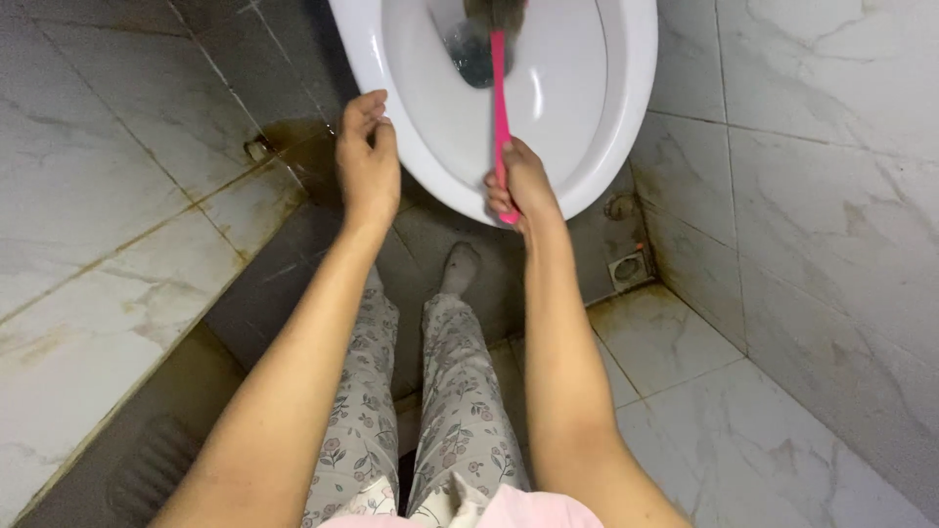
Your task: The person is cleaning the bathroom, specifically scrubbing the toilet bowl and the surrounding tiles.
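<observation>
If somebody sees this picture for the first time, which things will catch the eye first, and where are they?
The bright pink brush handle stands out most, top centre, running down into the white toilet bowl with its bristles near the water. The right hand grips the handle's lower end, while the left hand rests on the bowl's left rim. Below, between the two forearms, are the floral trousers above a stained tiled floor.

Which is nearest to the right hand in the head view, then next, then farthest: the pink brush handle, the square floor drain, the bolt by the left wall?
1. Pink brush handle, held in the right hand.
2. Square floor drain, lower right.
3. Bolt, far left beyond the left hand.
</observation>
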